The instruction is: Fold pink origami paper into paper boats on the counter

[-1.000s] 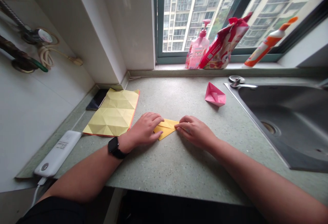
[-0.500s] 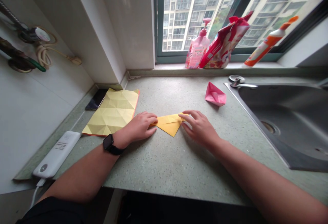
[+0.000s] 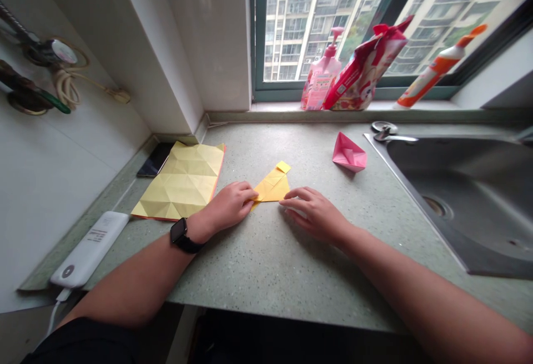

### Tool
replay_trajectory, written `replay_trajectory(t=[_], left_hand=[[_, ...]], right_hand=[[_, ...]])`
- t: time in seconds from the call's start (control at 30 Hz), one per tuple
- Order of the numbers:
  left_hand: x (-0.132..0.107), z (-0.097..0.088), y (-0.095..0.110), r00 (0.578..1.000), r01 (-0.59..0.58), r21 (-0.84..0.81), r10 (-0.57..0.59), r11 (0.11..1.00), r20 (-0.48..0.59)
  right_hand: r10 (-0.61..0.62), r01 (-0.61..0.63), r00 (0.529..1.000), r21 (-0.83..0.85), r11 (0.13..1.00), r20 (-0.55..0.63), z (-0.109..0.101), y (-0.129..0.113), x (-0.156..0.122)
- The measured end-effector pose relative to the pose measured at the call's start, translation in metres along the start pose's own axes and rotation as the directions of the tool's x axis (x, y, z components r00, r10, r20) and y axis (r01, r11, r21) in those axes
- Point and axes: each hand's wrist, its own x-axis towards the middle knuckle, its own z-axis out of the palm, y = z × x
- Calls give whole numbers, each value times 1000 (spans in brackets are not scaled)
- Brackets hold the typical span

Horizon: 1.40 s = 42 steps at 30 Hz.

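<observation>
A folded piece of orange-yellow origami paper (image 3: 272, 185) lies on the counter between my hands, a small bright yellow flap at its far tip. My left hand (image 3: 234, 204), with a black watch on its wrist, pinches the paper's left corner. At the lower right corner, the fingertips of my right hand (image 3: 313, 213) rest at the edge; its fingers are a little apart and do not close round the paper. Farther right stands a pink folded paper shape (image 3: 350, 154). Creased pale yellow sheets (image 3: 183, 179) with a red-orange edge lie to the left.
A dark phone (image 3: 155, 159) and a white power bank (image 3: 90, 248) with a cable lie along the left wall. On the right is a steel sink (image 3: 491, 203). A pink pump bottle (image 3: 320, 78), a red bag (image 3: 366, 69) and an orange-white bottle (image 3: 437, 72) line the windowsill.
The orange-yellow paper has turned, so its point that faced me now faces away up and right. My right hand has shifted slightly left and nearer to me.
</observation>
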Motion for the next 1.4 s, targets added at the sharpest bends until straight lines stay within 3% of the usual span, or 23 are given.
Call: replay_trajectory(t=[0.2,0.37,0.67,1.0,1.23,1.4], left_hand=[[-1,2,-1,1000,20,-43,-21,999,-15],[-1,6,6,996,39,-135,-50,990,-75],[9,17,26,993,98,-307,-114,947,-32],[14,22,15,993,72,-163,-86,984,-79],[12,21,12,994,-51,-54,46,997,-96],[8,15,11,982,-189,-8,189,982,-16]], right_hand=[[40,-41,998,14,999,56,-1,-2,1],[54,-54,998,-6,999,33,2,2,1],[-46,43,999,94,995,30,-1,-9,2],[-11,5,997,80,997,71,3,-10,2],[12,-13,995,15,1000,100,2,-15,2],[10,-13,994,28,1000,112,-1,-15,3]])
